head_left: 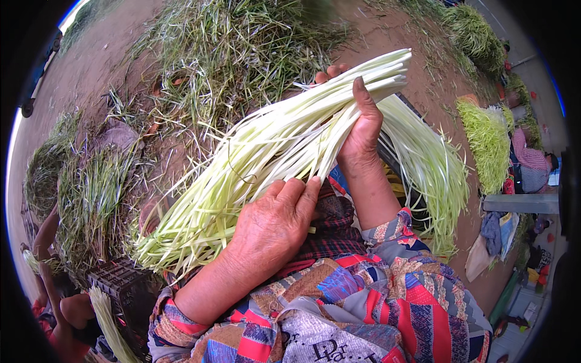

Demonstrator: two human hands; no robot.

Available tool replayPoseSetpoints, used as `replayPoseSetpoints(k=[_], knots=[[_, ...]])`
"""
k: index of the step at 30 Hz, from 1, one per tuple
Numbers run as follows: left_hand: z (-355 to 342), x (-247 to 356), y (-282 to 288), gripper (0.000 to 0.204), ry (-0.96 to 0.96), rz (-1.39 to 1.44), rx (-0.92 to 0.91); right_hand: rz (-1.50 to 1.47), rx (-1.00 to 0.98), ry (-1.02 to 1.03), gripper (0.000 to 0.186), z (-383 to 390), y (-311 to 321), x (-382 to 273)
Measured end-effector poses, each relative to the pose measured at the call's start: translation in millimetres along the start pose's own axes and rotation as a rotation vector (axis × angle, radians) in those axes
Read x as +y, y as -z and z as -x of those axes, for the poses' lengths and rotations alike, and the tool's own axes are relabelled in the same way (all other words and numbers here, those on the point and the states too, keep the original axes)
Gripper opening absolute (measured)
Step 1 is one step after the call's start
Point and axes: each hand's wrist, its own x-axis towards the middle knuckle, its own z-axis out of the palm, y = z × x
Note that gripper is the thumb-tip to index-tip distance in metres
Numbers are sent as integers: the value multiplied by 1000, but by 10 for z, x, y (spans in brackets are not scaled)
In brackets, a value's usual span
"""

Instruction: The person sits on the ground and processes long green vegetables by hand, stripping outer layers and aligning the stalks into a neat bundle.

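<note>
A thick bundle of blanched chives (254,148) lies slantwise across my lap, with white stalk ends at the upper right and yellow-green leaf tips at the lower left. My right hand (363,121) wraps round the bundle near the white ends, thumb up along the near side and fingertips showing beyond it. Lower down, my left hand (275,218) presses against the near side, its fingers curled and pinching some of the leaves. The palm side of this hand is hidden. Behind my right forearm, another heap of pale chives (430,175) hangs over a dark crate.
Piles of loose green leaves (242,54) cover the earth ahead, with more (103,193) at left. A dark plastic crate (124,284) stands at lower left, beside another person's bare arm (45,242). At far right are a yellow-green chive pile (484,142) and a seated person (526,160).
</note>
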Motion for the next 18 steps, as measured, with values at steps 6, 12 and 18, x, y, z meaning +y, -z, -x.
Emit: replayPoseSetpoints(k=[6,12,18], knots=[[-70,19,142,36,-34,26,100,-116,-11,-41,34,-2,46,-33],[-420,-81,205,22,157,101,346,-134,-63,-49,34,11,55,-23],[-850,-75,68,10,298,224,371,-65,-82,-43,37,51,-29,-43]])
